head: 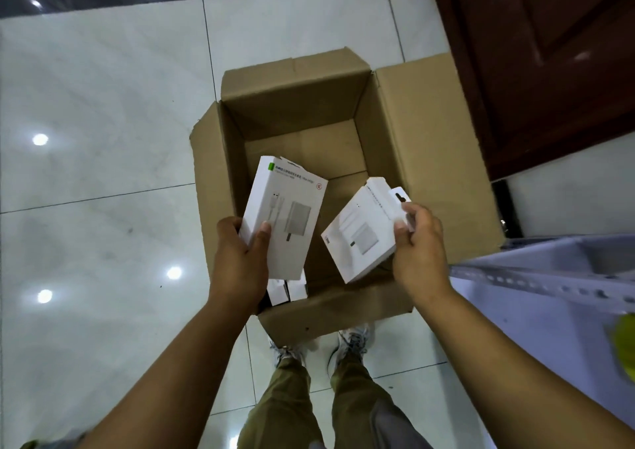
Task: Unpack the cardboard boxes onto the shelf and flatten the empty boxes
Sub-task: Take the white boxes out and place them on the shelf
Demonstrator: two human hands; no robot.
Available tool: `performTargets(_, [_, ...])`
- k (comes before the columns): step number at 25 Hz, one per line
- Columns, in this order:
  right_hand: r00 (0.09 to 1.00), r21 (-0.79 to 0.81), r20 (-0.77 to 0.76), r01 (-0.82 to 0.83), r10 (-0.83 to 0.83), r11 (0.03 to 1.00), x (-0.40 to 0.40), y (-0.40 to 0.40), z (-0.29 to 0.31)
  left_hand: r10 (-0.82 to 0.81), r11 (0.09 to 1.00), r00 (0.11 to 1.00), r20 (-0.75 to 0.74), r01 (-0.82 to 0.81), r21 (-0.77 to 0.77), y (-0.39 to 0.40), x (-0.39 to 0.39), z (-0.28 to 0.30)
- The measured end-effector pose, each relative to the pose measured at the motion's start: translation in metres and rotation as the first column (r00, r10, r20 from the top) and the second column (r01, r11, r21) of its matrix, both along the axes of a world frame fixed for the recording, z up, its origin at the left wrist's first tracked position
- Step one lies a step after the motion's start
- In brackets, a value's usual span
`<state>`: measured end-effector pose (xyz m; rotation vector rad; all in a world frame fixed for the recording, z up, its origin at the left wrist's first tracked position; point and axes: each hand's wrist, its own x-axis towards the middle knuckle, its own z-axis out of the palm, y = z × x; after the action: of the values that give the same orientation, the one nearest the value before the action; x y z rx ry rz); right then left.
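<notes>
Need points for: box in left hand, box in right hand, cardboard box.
box in left hand (287,208), head view, middle of its white front.
box in right hand (360,235), head view, middle of its white front.
cardboard box (412,160), head view, inner right wall.

Glossy white tile floor (103,105) w/ dark grout; dark red-brown wooden door (549,53) top right; yellow-green blurred obj (623,345) at right edge.

One open cardboard box (395,139) stands on the floor. Four white product boxes show: one tall white box (285,215) in the left hand (237,259), one tilted white box (364,232) in the right hand (419,246), and two small white boxes (287,290) side by side inside the carton. Two hands, two shoes (350,342), one metal shelf (549,270)
</notes>
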<state>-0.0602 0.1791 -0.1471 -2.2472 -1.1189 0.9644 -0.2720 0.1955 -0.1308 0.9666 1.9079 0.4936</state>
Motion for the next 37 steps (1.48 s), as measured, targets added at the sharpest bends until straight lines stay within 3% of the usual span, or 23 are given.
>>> performTargets(8, [0.956,0.247,-0.287,0.011,0.062,0.969,0.052,0.024,0.112,-0.009,0.995,1.000,0.019,0.007,0.101,0.018,0.034,0.075])
performTargets(14, [0.932,0.355,-0.339,0.004,0.125,0.935,0.072,0.054,0.185,-0.140,0.977,0.977,0.160,0.110,0.181,0.040,0.076,0.150])
performTargets(20, [0.964,0.504,-0.250,0.054,0.086,0.862,0.082,0.072,0.242,-0.230,0.966,0.880,0.415,0.155,0.206,0.046,0.104,0.218])
performTargets(24, [0.977,0.556,-0.202,0.062,0.062,0.829,0.085,0.068,0.270,-0.377,0.921,0.842,0.386,0.294,0.257,0.045,0.112,0.245])
performTargets(33, [0.994,0.597,-0.069,0.109,-0.084,0.795,0.064,0.038,0.306,-0.462,0.875,0.784,0.416,0.326,0.357,0.041,0.089,0.288])
performTargets(37, [0.982,0.588,-0.113,0.190,-0.152,0.786,0.039,0.007,0.314,-0.510,0.842,0.771,0.382,0.356,0.406,0.040,0.068,0.303])
